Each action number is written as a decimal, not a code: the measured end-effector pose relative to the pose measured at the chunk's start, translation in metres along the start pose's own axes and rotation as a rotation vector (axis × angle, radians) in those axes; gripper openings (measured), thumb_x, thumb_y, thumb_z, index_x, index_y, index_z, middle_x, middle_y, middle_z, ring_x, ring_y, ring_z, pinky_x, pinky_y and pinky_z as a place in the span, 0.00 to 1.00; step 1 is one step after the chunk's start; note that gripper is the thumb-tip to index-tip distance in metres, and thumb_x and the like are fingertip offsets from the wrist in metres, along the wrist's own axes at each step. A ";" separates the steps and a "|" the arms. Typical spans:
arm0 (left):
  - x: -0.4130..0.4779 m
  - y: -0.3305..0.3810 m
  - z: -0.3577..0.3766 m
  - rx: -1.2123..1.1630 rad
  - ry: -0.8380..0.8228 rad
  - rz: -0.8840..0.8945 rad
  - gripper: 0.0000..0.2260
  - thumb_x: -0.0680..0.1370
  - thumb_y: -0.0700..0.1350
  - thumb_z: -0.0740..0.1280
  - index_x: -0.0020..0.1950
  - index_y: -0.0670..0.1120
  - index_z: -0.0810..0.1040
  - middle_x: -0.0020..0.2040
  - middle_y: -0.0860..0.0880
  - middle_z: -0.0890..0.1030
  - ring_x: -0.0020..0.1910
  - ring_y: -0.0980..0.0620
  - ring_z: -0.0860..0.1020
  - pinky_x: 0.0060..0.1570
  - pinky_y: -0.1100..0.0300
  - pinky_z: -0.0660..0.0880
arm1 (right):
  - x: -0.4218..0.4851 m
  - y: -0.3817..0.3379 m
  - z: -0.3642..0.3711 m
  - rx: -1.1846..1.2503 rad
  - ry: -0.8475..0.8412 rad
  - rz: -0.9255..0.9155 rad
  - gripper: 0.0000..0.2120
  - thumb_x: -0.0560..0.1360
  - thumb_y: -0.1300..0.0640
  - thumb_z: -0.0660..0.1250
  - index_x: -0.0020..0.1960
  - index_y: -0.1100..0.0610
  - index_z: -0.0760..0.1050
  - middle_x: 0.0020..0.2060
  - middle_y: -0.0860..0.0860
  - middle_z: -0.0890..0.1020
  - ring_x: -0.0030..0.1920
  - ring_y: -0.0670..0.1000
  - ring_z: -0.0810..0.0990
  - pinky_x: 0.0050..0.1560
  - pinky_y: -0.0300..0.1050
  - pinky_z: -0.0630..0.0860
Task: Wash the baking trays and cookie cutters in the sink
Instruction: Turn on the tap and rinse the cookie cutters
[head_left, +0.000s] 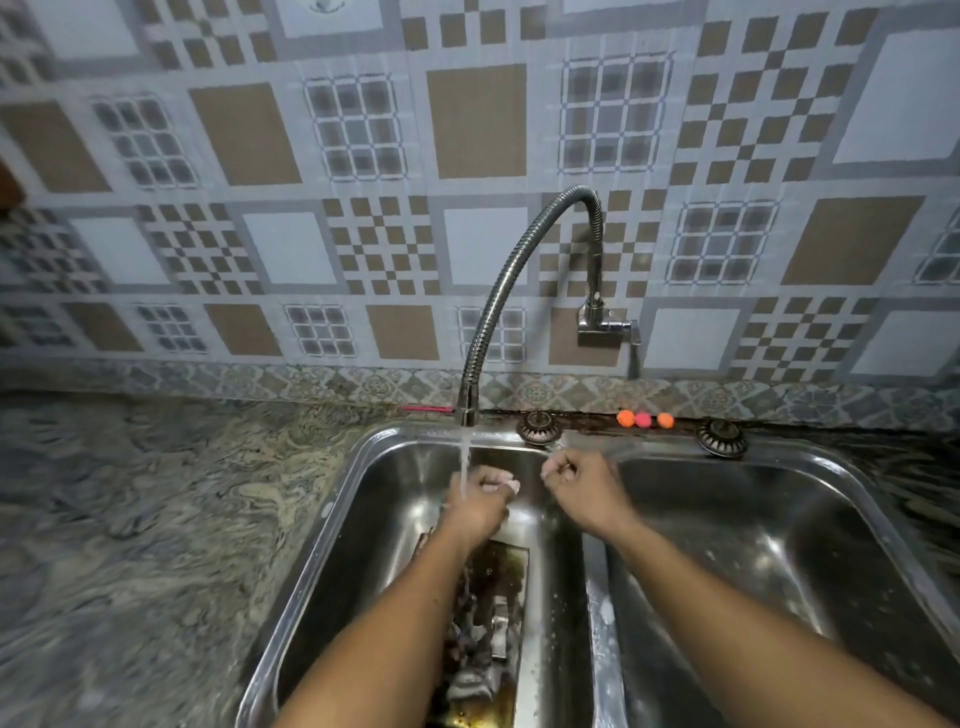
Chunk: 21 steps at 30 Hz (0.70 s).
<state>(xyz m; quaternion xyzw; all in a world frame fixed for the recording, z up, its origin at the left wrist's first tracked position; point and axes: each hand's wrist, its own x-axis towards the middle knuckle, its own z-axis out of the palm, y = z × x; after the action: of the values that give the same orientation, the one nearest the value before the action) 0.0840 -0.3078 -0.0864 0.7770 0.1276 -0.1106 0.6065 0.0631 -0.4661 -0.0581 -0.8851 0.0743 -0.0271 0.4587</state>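
Baking tray (501, 571), dark and soiled, lies in the left basin of the double sink (332, 525), partly under the left forearm; blurred metal pieces on it may be cookie cutters, cannot confirm. Flexible tap (519, 270) runs.

Risks, as judged: water striking the hand could splash onto the granite counter (156, 519); a small wet piece could slip and drop.

Left hand (480, 499) curled under the stream, fingers closed around something small and pale, unidentifiable. Right hand (579, 480) loosely fisted above the divider; contents, if any, hidden.

Two basins (395, 519), two strainers (538, 427), three balls (644, 419).
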 end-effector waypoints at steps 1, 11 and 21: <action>-0.007 -0.009 -0.013 0.003 0.017 -0.035 0.03 0.77 0.39 0.73 0.45 0.46 0.81 0.39 0.46 0.82 0.31 0.51 0.79 0.33 0.62 0.76 | -0.008 0.001 0.015 0.022 -0.041 0.027 0.05 0.72 0.58 0.69 0.38 0.53 0.81 0.32 0.46 0.81 0.36 0.48 0.78 0.41 0.40 0.74; -0.047 -0.049 -0.062 -0.022 -0.072 -0.166 0.06 0.71 0.29 0.71 0.46 0.30 0.83 0.34 0.39 0.84 0.26 0.49 0.78 0.29 0.61 0.75 | -0.047 -0.008 0.092 0.212 -0.116 0.251 0.11 0.75 0.59 0.69 0.33 0.54 0.80 0.28 0.47 0.81 0.34 0.50 0.78 0.41 0.43 0.74; -0.039 -0.057 -0.056 0.026 -0.102 -0.212 0.03 0.73 0.27 0.68 0.44 0.31 0.81 0.33 0.38 0.84 0.30 0.42 0.85 0.40 0.48 0.85 | -0.048 -0.034 0.093 0.284 -0.115 0.150 0.13 0.74 0.60 0.71 0.32 0.52 0.78 0.28 0.46 0.79 0.31 0.47 0.75 0.38 0.42 0.72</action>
<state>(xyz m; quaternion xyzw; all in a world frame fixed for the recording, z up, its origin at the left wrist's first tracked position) 0.0292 -0.2431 -0.1122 0.7602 0.1765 -0.2150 0.5871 0.0304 -0.3643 -0.0833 -0.8033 0.1095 0.0476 0.5835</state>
